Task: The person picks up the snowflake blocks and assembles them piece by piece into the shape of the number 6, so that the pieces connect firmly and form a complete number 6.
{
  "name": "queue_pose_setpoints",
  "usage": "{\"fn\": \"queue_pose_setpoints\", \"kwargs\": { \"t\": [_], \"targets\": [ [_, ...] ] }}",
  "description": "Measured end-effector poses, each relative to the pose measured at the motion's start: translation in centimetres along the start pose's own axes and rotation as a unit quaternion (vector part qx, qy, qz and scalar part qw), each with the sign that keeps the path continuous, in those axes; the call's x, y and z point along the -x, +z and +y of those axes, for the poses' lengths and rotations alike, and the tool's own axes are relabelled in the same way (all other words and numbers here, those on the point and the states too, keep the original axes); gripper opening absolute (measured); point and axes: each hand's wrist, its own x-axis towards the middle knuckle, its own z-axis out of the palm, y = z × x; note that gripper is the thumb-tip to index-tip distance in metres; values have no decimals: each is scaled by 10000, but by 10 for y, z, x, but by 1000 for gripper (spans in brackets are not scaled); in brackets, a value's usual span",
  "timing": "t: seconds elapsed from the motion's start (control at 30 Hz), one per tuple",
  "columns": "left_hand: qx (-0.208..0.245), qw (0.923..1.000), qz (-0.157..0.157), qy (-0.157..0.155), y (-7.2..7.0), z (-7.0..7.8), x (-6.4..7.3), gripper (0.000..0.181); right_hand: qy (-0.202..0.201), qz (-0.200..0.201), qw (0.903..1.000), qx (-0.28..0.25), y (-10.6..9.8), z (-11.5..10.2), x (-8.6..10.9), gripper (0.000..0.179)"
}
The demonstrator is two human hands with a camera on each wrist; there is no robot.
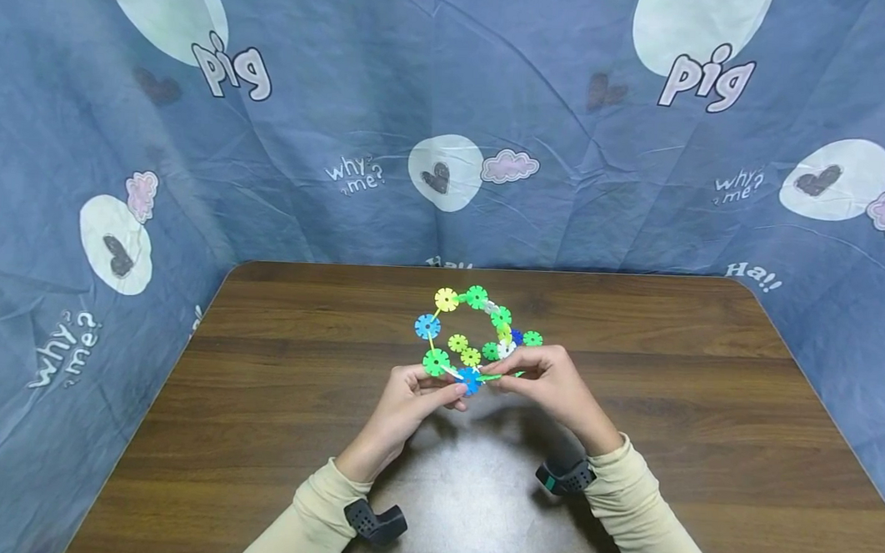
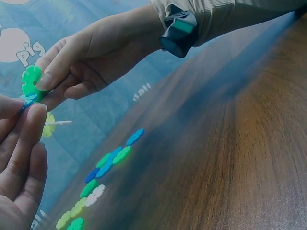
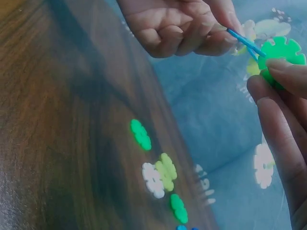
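Note:
My left hand (image 1: pixel 406 401) pinches a blue notched disc (image 1: pixel 469 381) between thumb and fingertips. Thumb and fingers of my right hand (image 1: pixel 557 391) pinch a green notched disc (image 3: pixel 282 51), edge-on in the head view. The blue and green discs meet at their edges, as the right wrist view shows. From the blue disc a raised chain of interlocked snowflake discs curves away, with a green one (image 1: pixel 435 362), a blue one (image 1: pixel 427 327), a yellow one (image 1: pixel 447 299) and a green one (image 1: pixel 476 297) among them. Right fingers hide part of the joint in the head view.
Loose snowflake discs lie on the wooden table (image 1: pixel 292 427) beyond the hands, including a white one (image 2: pixel 95 195), a yellow-green one (image 3: pixel 166 171) and a green one (image 3: pixel 140 134). Patterned blue cloth (image 1: pixel 307 136) hangs behind the table and at both sides.

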Motion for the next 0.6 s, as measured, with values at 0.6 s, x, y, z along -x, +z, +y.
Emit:
{"fn": "queue_pose_setpoints", "kwargs": {
  "t": [0.6],
  "targets": [
    [85,9999,-26,-108,-3,1,-1,15,-598,177,9976,-299,17,11,-1,7]
  ]
}}
